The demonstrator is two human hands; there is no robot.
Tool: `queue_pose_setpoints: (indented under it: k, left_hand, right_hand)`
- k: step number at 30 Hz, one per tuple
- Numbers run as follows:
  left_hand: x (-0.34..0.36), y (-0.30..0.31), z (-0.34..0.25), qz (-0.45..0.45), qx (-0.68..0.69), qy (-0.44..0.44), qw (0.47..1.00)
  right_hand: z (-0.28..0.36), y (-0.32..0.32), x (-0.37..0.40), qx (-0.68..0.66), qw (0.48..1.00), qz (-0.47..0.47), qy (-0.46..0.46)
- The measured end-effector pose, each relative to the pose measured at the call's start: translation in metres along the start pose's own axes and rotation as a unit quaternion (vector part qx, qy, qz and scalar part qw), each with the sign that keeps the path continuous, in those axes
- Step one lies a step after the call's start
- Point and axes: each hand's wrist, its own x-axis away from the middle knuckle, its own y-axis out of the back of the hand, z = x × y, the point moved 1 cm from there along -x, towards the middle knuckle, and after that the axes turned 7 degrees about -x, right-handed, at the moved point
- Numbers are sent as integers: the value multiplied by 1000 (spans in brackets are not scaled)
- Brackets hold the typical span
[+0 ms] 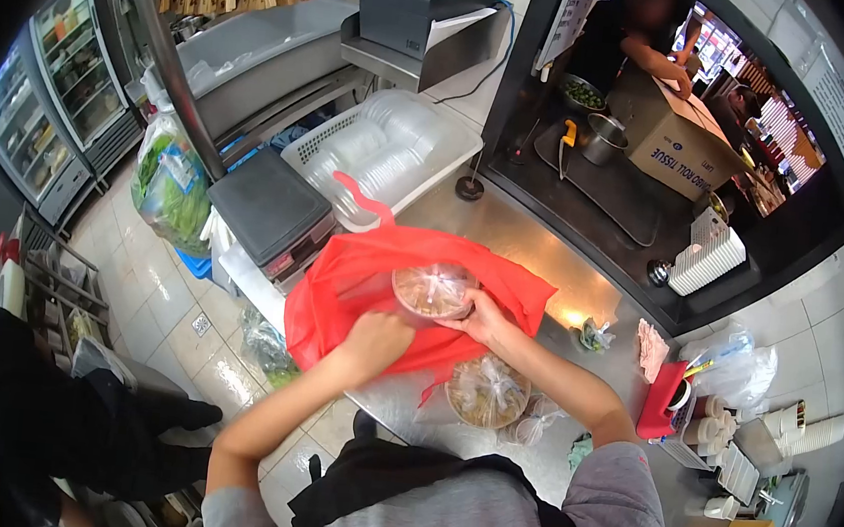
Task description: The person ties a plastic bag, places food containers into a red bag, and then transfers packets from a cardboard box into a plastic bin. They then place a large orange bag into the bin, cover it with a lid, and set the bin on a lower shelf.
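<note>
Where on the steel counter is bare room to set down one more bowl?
The counter is bare behind the red bag, between the white basket and the dark window ledge. A smaller patch lies right of the bag. A bagged bowl crowds the near edge, cups the right end.

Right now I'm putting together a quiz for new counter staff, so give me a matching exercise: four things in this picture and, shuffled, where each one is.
Things:
1 round food container
2 wrapped bowl
3 cardboard box
4 clear lids

Places:
A in the white basket
B on the steel counter, nearest the person
C on the dark counter
D over the red bag, held by the right hand

Pairs: 1-D, 2-B, 3-C, 4-A.
</note>
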Motion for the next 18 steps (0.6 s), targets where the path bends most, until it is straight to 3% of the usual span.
queue_pose_setpoints:
  k: [2, 6, 9, 13, 18]
  left_hand:
    - [-56, -51, 7, 174, 7, 4, 985]
    - [-96, -123, 5, 216, -114, 36, 969]
    - [-68, -76, -2, 234, -125, 35, 964]
    - [-77, -78, -2, 270, -106, 9, 957]
    - [-88, -88, 8, 322, -40, -18, 946]
  right_hand:
    - [-3, -8, 6, -35, 999, -35, 10]
    - [-13, -6, -12, -63, 997, 10, 41]
    - [-14, -4, -38, -88, 995, -2, 47]
    - [-4, -3, -66, -52, 997, -10, 59]
    - [11, -8, -29, 156, 975, -41, 154]
